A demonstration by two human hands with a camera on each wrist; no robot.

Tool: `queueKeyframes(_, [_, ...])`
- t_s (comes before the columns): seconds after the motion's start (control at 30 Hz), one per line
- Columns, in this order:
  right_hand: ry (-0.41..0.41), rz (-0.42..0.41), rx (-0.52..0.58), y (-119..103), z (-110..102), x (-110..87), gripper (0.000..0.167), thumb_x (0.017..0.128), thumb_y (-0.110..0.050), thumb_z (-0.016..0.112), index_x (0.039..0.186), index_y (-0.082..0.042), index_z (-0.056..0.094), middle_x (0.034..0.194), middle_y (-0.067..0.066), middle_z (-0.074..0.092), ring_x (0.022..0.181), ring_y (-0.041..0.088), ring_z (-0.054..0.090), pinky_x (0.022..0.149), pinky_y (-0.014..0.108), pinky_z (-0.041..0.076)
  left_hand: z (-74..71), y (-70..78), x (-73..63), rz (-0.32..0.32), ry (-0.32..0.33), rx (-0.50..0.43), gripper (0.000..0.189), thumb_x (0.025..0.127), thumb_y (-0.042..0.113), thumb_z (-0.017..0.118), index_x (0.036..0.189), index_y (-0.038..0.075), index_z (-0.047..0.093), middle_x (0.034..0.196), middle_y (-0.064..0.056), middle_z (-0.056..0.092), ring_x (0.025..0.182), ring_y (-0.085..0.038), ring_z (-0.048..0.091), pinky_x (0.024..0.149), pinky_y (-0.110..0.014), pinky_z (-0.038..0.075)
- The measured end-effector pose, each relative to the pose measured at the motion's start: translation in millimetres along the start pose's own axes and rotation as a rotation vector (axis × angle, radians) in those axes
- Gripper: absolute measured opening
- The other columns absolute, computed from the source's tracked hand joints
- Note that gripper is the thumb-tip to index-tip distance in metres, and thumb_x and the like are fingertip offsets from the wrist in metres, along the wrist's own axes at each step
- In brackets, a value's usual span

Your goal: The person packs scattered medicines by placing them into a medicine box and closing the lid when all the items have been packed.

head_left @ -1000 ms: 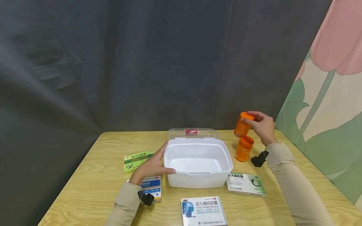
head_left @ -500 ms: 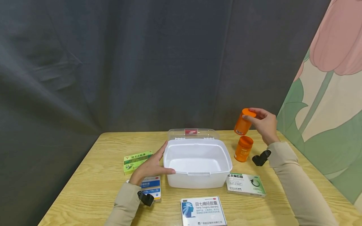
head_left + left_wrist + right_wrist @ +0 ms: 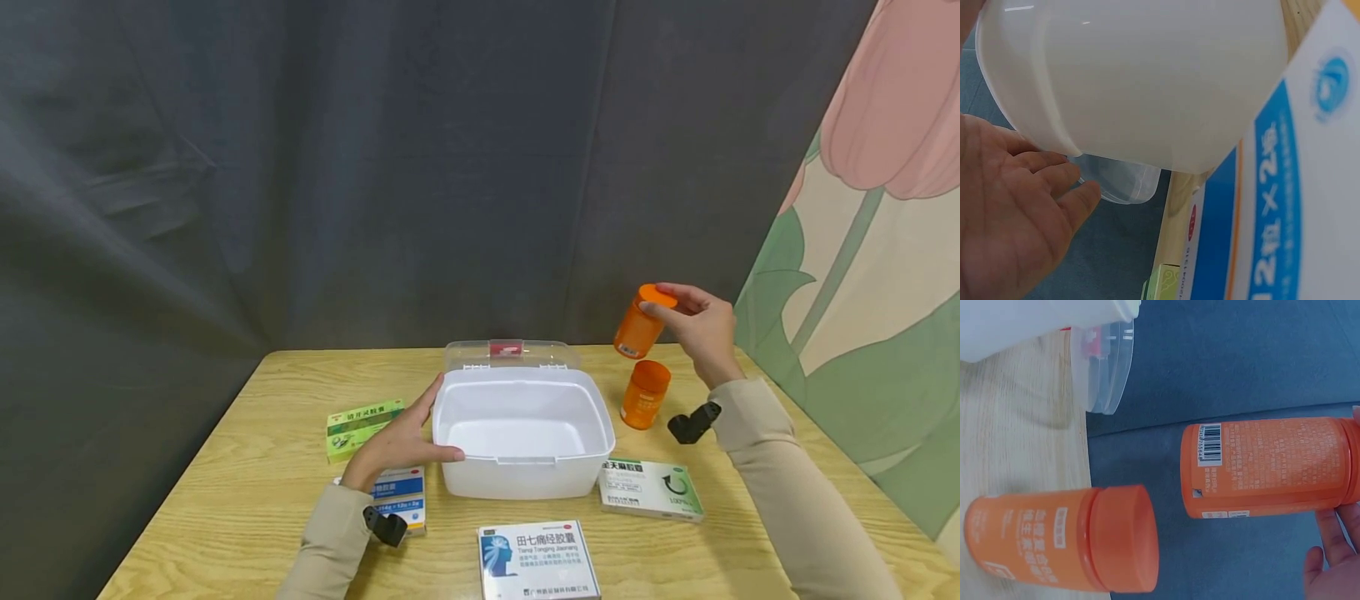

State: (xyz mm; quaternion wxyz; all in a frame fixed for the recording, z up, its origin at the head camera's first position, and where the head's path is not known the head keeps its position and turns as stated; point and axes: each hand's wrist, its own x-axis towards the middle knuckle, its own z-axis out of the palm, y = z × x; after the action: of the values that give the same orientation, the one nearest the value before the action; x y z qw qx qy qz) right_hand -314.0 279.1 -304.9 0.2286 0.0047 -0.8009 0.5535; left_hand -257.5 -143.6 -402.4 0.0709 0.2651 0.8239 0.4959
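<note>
My right hand (image 3: pixel 703 329) pinches an orange pill bottle (image 3: pixel 637 327) by its lid, thumb and fingers on opposite sides. This bottle hangs tilted in the air, its barcode label (image 3: pixel 1210 444) facing the right wrist camera. Just below it a second orange pill bottle (image 3: pixel 643 397) stands upright on the table. A white plastic storage box (image 3: pixel 525 481) sits mid-table with its clear lid (image 3: pixel 468 357) folded back and nothing inside. Against its left side rests my left hand (image 3: pixel 401 440), spread, thumb at the front rim and fingers (image 3: pixel 1075 203) along the wall.
A blue-and-white medicine box (image 3: pixel 402 500) lies partly under the left wrist, a green one (image 3: pixel 352 429) behind it. A green-and-white box (image 3: pixel 651 490) lies right of the storage box, another white-and-blue box (image 3: pixel 538 560) in front. A dark curtain (image 3: pixel 450 183) hangs behind the table.
My right hand has raised the held bottle slightly, away from the standing one, and then shifted it a little left. The left hand and the storage box stay put.
</note>
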Motion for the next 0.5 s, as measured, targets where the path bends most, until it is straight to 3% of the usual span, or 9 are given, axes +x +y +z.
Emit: queueKeyframes(0.5, [-0.046,-0.024,0.047,-11.2,10.3,-12.3,0.054,0.084,-0.036,0.077,0.127,-0.007,0.063,0.112,-0.001,0.065,0.096,0.012,0.06,0.08,0.015,0.05,-2.3,-1.7,1.7,0.014,-0.015,-0.026,0.117,0.076,0.038,0.083,0.157,0.015,0.002,0.16,-0.011,0.012,0.144,-0.032,0.016,0.11,-0.058,0.023])
